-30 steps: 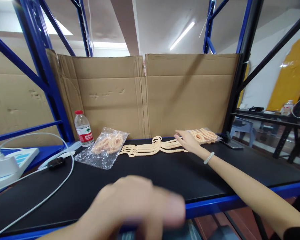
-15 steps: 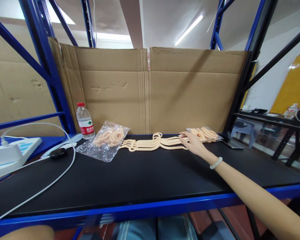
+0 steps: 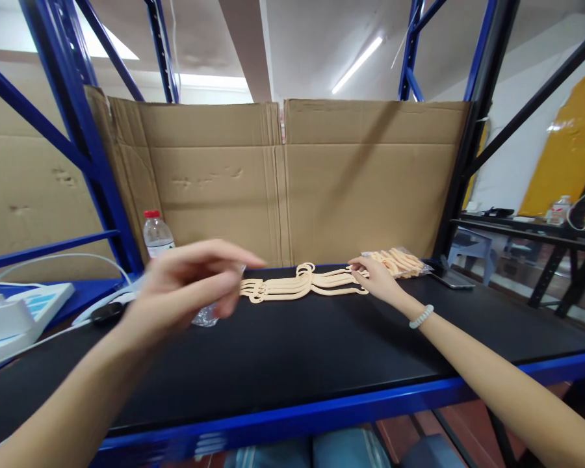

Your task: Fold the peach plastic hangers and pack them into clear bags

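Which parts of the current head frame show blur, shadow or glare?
Head view: bare left hand slightly blurred, bare right hand sharper; head view: diagonal shadow across the right-hand brown cardboard panel; head view: straight white ceiling tube light overexposed, bright glare on the yellow panel at far right.

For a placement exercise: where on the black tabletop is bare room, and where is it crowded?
Bare: black tabletop between the beige strands, the blue front edge and both forearms; also right of the right forearm. Crowded: back left, with bottle and clear bag behind the left hand; back right, around right hand and bag of strands.
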Available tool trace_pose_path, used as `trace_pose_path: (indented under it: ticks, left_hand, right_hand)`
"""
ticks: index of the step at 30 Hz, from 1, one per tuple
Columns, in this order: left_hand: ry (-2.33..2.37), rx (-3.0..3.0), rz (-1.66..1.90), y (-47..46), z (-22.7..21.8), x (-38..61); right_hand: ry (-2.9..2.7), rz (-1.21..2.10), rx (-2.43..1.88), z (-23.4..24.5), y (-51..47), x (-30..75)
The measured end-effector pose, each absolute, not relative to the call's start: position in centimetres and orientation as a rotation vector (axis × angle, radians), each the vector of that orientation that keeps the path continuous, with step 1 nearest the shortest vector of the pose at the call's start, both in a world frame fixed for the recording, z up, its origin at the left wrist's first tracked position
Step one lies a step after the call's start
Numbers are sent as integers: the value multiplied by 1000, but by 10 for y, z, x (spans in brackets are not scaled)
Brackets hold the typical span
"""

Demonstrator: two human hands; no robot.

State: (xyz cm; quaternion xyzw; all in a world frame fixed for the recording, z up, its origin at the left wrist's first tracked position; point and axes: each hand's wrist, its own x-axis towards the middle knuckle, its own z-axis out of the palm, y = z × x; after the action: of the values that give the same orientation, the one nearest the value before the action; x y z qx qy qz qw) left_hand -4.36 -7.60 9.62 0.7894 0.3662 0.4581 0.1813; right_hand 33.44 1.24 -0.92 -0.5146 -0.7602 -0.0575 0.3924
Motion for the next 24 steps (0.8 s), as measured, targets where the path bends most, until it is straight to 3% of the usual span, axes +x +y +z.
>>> trace_pose_path:
  ticks: [4,6,11,24]
  left_hand:
    - [1267,2559,695,-14,61,-16]
    - [1523,2570,690,13,35,-11]
    - [1645,2561,605,27,-3,-18]
    - [1628,2499,623,14,-13,-11]
  right_hand:
    - [-2073,-96,-1334,-12,9,335]
    - [-2141,-68,-1345,-16,10,334]
    - [-2214,-25,-1352,-26,12,332]
    - [-2223,20,-1210,-44,18,321]
